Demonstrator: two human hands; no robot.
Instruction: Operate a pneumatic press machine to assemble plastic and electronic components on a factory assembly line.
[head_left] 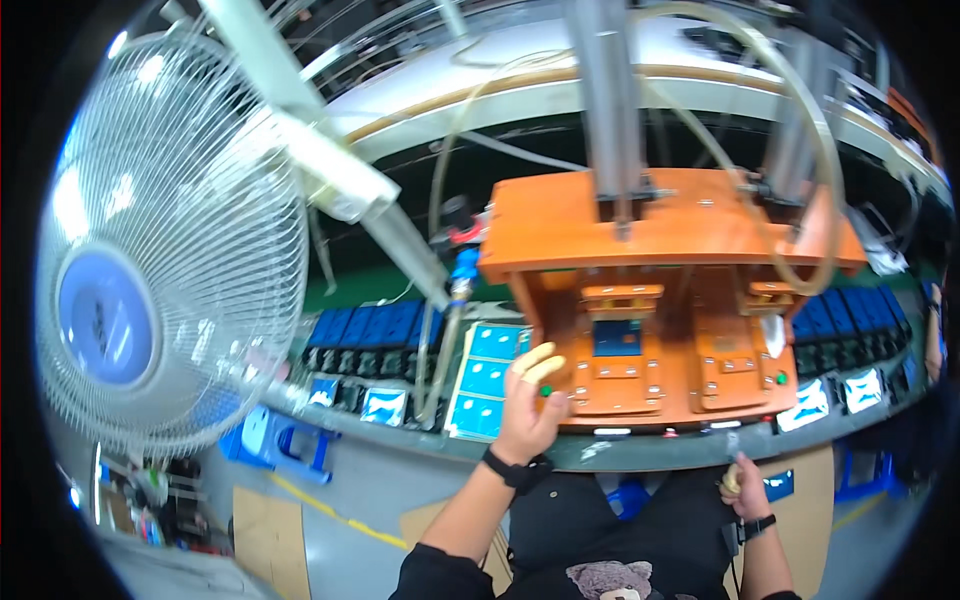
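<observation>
Reaching forward to the press's near left corner, my left hand (526,415) has its thumb and fingers apart, with a green button (546,391) showing between them; whether I am touching it, I cannot tell. Pale yellow covers (541,370) sit on those fingers. My right hand (747,494) is lower and well to the right, just on the near side of the bench edge (640,454), its fingers curled in; I cannot tell whether they close on anything. Just right of it shows a dark blue rectangular piece (779,485).

In front of me stands the orange press (690,225), a metal cylinder (612,120) rising from its top. Inside, a dark blue panel (617,338) lies at the far end of the left fixture (617,386). Beside it, the right fixture (724,365) has a small white piece (774,336) near its right edge. Left of the press lies a light blue sheet (480,378). Farther left are a silvery packet (384,406), a row of blue holders (372,325) and a large fan (170,250). More blue holders (850,318) line the right side.
</observation>
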